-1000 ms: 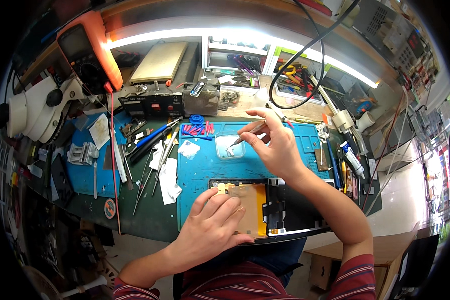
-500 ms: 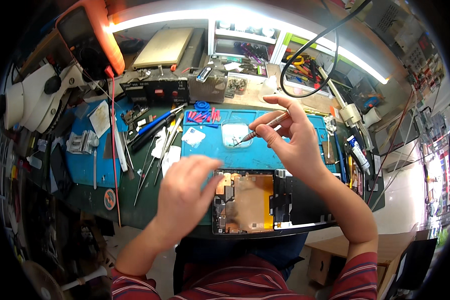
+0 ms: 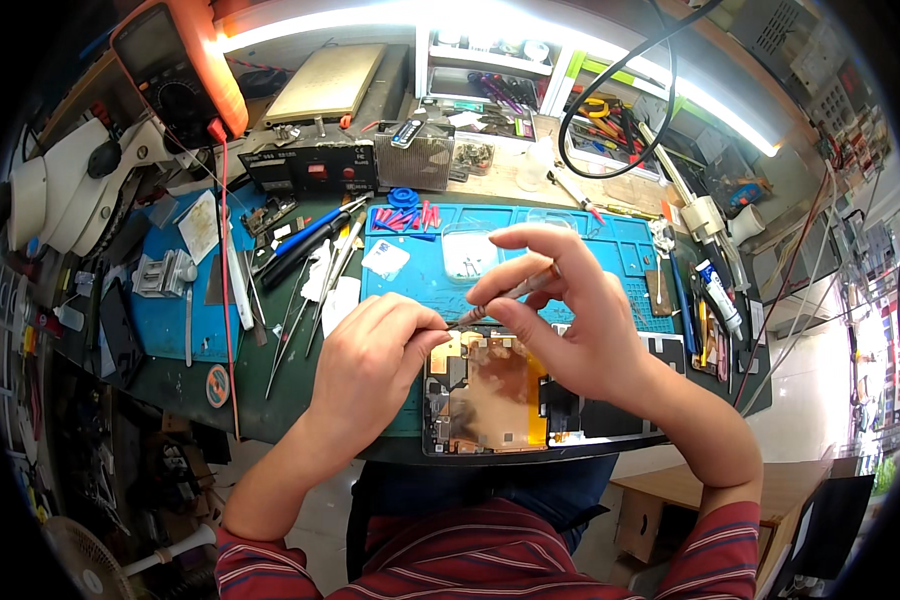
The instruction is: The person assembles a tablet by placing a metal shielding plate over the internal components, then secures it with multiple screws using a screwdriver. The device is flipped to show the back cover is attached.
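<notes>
My right hand [image 3: 590,335] grips a slim screwdriver [image 3: 526,287], tilted with its tip down to the left. At that tip, the thumb and fingertips of my left hand [image 3: 373,350] are pinched together; anything small between them is hidden. Below both hands lies an opened tablet [image 3: 498,400], its copper-coloured inside showing on the left and black panels on the right. Just beyond the hands stands a small clear plastic tub [image 3: 467,240] with tiny dark bits in it. It rests on a blue work mat [image 3: 420,290].
Tweezers [image 3: 292,310] and blue and black pen-like tools lie to the left. Red-pink pieces [image 3: 400,220] fill a mat compartment. A white-and-blue tube [image 3: 718,298] lies right, beside several tools. An orange multimeter [image 3: 165,70] stands back left; a black cable [image 3: 610,170] hangs at the back.
The screwdriver has come away from the tub, down and left toward my left hand. My left fingers have closed at its tip.
</notes>
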A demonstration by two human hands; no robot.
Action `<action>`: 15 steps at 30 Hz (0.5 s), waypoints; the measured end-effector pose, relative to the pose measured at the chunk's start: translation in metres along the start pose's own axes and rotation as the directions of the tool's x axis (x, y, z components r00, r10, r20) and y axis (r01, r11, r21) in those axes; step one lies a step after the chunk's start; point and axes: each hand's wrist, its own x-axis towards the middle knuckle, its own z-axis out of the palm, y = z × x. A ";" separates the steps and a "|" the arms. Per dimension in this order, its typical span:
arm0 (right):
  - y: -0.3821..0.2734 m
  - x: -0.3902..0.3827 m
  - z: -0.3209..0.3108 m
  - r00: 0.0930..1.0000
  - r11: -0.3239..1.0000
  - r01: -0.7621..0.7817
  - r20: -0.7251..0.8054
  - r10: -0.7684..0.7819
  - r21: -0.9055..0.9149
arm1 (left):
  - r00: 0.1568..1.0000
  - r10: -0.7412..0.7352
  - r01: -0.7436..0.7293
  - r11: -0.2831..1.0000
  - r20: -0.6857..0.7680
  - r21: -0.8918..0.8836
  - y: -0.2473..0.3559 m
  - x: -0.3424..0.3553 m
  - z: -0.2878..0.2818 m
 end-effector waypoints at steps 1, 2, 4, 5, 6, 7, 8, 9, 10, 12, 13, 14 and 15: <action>0.001 -0.001 0.001 0.998 0.998 0.057 -0.003 -0.057 -0.018 | 1.000 -0.001 0.001 1.000 0.001 -0.003 0.000 0.000 0.000; 0.001 -0.002 0.003 0.994 0.993 0.113 -0.005 -0.113 -0.036 | 1.000 -0.002 0.002 1.000 0.003 -0.005 0.000 0.000 0.000; -0.003 -0.003 0.006 0.991 0.989 0.137 -0.005 -0.137 -0.049 | 1.000 0.016 -0.016 1.000 0.011 -0.001 0.000 -0.001 0.000; -0.005 -0.003 0.007 0.989 0.988 0.148 -0.004 -0.149 -0.053 | 0.999 0.035 -0.035 0.999 0.018 0.005 0.001 -0.001 0.000; -0.007 -0.004 0.007 0.983 0.976 0.184 0.011 -0.184 -0.121 | 0.998 0.054 -0.055 0.998 0.025 0.011 0.001 -0.002 0.000; -0.009 -0.005 0.007 0.975 0.957 0.220 0.028 -0.218 -0.188 | 0.997 0.067 -0.068 0.997 0.031 0.032 0.003 -0.003 0.000; -0.011 -0.005 0.006 0.967 0.933 0.255 0.049 -0.251 -0.254 | 0.996 0.079 -0.081 0.995 0.038 0.053 0.006 -0.004 0.000; -0.012 -0.006 0.001 0.951 0.911 0.306 0.139 -0.277 -0.278 | 0.995 0.091 -0.094 0.993 0.044 0.074 0.008 -0.005 0.000; -0.015 -0.007 0.000 0.959 0.924 0.276 0.135 -0.248 -0.265 | 0.995 0.089 -0.091 0.995 0.047 0.047 0.008 -0.005 0.000; -0.020 -0.010 0.001 0.973 0.947 0.216 0.128 -0.190 -0.239 | 0.995 0.085 -0.085 0.996 0.053 -0.006 0.007 -0.006 0.001; -0.018 -0.011 0.003 0.978 0.951 0.202 0.095 -0.184 -0.234 | 0.994 0.086 -0.085 0.996 0.069 -0.027 0.007 -0.007 0.001; -0.015 -0.013 0.007 0.982 0.955 0.188 0.062 -0.178 -0.229 | 0.993 0.088 -0.084 0.995 0.084 -0.048 0.006 -0.008 0.001; -0.013 -0.014 0.009 0.985 0.959 0.174 0.028 -0.172 -0.223 | 0.991 0.090 -0.084 0.994 0.099 -0.069 0.005 -0.009 0.001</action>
